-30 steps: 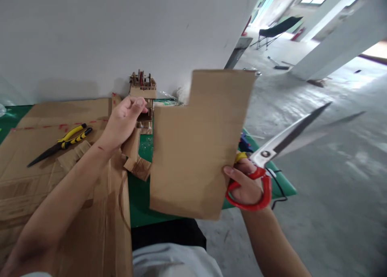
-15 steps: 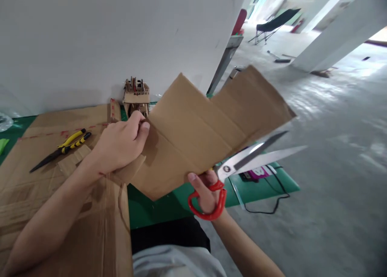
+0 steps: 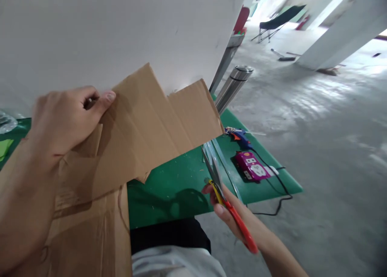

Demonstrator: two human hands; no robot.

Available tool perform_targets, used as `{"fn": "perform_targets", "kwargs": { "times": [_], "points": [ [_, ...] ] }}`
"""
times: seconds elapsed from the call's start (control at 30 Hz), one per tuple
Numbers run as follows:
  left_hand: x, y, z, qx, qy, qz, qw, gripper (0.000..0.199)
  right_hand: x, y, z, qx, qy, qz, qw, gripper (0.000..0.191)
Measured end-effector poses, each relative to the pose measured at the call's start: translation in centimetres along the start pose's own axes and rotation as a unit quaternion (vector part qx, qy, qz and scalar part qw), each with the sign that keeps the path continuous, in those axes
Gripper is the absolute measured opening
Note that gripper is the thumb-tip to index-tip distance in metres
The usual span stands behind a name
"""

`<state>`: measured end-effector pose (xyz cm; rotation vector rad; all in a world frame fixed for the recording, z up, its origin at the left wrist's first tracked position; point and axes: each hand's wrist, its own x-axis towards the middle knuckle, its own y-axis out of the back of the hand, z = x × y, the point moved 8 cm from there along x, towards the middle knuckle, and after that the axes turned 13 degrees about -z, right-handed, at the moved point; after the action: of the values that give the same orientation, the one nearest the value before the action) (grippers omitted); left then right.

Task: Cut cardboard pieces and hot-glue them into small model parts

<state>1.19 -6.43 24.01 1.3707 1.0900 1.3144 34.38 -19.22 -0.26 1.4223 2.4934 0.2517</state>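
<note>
My left hand [image 3: 68, 115] pinches a creased piece of cardboard [image 3: 142, 123] by its left part, thumb on the near face. The piece is held up and tilted, with a stepped notch in its top edge. Lower right, my right hand [image 3: 226, 206] has its fingers at the scissors [image 3: 216, 180], which have red handles and a yellow part near the pivot. The slightly parted blades point up and left, apart from the cardboard. Under my left forearm lies a larger cardboard sheet [image 3: 90, 236].
On the green table [image 3: 175, 188] are a purple power strip [image 3: 252, 166], a blue glue gun [image 3: 240, 138] and a black cable [image 3: 284, 200]. A steel flask [image 3: 232, 87] stands near the far right edge. A white panel [image 3: 121, 31] rises behind.
My left hand has carried the cardboard piece left and up, turning it. The scissors have swung from pointing right to pointing up-left, their blades closer together, lower and clear of the cardboard.
</note>
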Motion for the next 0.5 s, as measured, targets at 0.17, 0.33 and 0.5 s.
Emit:
{"fn": "perform_targets", "kwargs": {
  "times": [0.17, 0.33, 0.5],
  "points": [
    [0.4, -0.6, 0.6, 0.003, -0.004, -0.003, 1.000, 0.068, 0.3, 0.0, -0.8, -0.031, -0.024, -0.033, 0.999, 0.036],
    [0.7, -2.4, 1.0, -0.033, -0.004, -0.025, 0.999, 0.068, 2.4, -1.5, -2.1, -0.018, 0.012, -0.038, 0.999, 0.038],
    [0.2, -2.8, 0.3, -0.051, -0.013, -0.018, 0.998, 0.063, 3.5, -2.5, -2.0, -0.024, 0.015, -0.043, 0.999, 0.039]
  ]
}}
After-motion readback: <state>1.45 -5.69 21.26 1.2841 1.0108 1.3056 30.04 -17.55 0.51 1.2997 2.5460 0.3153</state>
